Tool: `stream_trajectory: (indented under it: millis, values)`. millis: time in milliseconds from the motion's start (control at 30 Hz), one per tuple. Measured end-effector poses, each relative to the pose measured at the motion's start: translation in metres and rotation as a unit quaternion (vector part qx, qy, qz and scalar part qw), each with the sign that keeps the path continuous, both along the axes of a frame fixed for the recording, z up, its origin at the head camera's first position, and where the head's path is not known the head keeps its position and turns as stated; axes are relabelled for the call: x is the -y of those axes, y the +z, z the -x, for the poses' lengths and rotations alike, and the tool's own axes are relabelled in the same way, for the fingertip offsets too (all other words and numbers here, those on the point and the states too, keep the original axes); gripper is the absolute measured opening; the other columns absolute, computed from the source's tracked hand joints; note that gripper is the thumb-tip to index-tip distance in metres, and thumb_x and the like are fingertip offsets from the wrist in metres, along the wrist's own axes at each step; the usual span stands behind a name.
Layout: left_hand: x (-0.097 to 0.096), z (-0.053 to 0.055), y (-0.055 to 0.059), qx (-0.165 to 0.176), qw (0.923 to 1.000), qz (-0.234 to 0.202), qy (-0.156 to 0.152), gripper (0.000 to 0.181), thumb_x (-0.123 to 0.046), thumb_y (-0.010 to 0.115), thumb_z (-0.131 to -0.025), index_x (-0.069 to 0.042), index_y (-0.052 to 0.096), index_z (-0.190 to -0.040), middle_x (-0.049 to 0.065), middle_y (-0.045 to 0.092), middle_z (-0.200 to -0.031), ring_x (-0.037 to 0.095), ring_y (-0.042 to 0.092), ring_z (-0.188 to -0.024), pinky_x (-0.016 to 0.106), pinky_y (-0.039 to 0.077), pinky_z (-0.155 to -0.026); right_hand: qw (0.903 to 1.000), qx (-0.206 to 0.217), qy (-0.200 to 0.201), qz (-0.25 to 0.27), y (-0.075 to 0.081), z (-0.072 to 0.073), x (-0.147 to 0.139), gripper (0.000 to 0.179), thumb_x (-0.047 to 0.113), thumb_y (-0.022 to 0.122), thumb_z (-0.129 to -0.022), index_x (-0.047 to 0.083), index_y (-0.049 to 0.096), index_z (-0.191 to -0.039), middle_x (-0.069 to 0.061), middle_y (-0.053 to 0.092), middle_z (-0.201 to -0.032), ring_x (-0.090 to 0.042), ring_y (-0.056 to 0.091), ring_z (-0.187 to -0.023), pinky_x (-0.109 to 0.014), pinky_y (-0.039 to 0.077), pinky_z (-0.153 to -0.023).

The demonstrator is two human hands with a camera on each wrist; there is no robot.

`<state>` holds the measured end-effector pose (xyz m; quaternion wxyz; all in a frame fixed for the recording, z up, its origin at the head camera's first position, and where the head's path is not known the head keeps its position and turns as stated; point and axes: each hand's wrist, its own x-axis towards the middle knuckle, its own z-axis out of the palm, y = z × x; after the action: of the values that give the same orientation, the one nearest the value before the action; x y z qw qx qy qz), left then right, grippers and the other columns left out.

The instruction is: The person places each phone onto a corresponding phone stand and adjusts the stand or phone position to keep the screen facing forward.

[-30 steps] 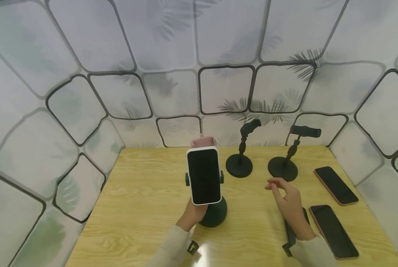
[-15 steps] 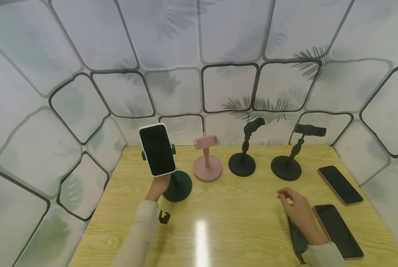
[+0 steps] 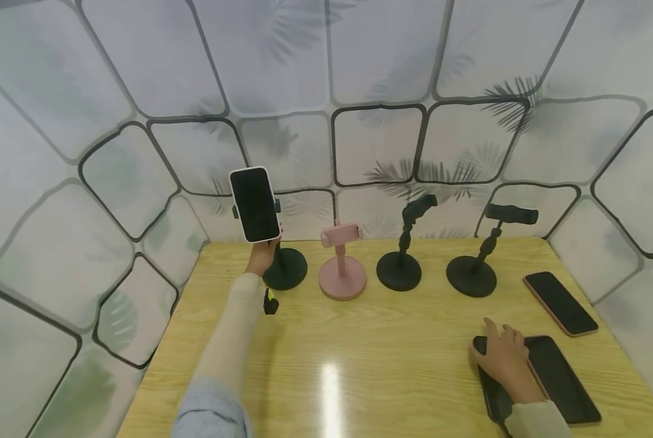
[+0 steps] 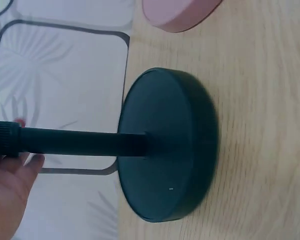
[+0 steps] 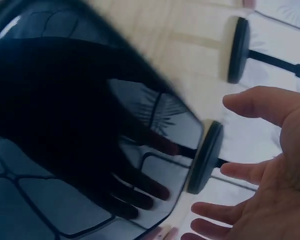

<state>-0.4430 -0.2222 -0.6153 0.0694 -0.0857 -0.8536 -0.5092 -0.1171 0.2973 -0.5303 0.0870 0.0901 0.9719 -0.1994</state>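
Observation:
At the back left of the table, my left hand (image 3: 261, 258) grips the pole of a dark green phone stand (image 3: 286, 271) below its clamp. A white-edged phone (image 3: 255, 204) with a dark screen sits upright in that clamp. In the left wrist view, my fingers (image 4: 20, 172) curl round the collar of the pole, above the round base (image 4: 157, 145). My right hand (image 3: 504, 364) is over a black phone (image 3: 495, 395) at the front right, thumb by its left edge and fingers spread. The dark screen (image 5: 55, 110) mirrors that hand in the right wrist view.
A pink phone stand (image 3: 342, 280) and two black stands, one in the middle (image 3: 399, 272) and another further right (image 3: 471, 277), line the back. Two dark phones lie at the right, one near (image 3: 564, 383) and one farther (image 3: 560, 303). A patterned wall (image 3: 282, 146) rises behind the table.
My left hand has carried the green stand with its phone left and back, beside the pink stand. My right hand has lowered over the black phone and spread its fingers.

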Motion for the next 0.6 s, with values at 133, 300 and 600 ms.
stream_trajectory:
  millis: [133,300,600]
  values:
    - [-0.028,-0.026,0.028,-0.005,0.9978,-0.011,0.065,0.060,-0.039,0.044,-0.098,-0.017,0.021,-0.150,0.009,0.030,-0.152,0.018,0.030,-0.140,0.033,0.028,-0.115,0.9998,0.018,0.005,-0.008,-0.010,-0.003,-0.006,0.073,0.030,0.060,-0.087,-0.011,0.027,-0.137,-0.047,0.026,-0.127,-0.065,0.023,-0.117,-0.074,0.026,-0.088]
    - [-0.113,-0.136,0.106,-0.148,0.9488,-0.118,0.253,0.051,0.003,0.046,-0.090,0.003,0.030,-0.139,0.025,0.032,-0.139,0.039,0.034,-0.130,0.049,0.029,-0.109,0.9996,0.021,0.005,-0.017,-0.018,-0.009,-0.008,0.073,0.033,0.060,-0.086,-0.012,0.030,-0.135,-0.047,0.026,-0.124,-0.065,0.026,-0.114,-0.073,0.029,-0.087]
    - [-0.188,-0.170,0.112,-0.106,0.9886,-0.104,0.022,0.054,-0.004,0.059,-0.090,0.001,0.033,-0.137,0.022,0.042,-0.132,0.033,0.043,-0.121,0.049,0.039,-0.102,0.9988,0.030,-0.023,-0.031,-0.015,-0.010,-0.014,0.091,0.049,0.061,-0.082,-0.017,0.026,-0.134,-0.050,0.026,-0.115,-0.065,0.032,-0.102,-0.067,0.038,-0.073]
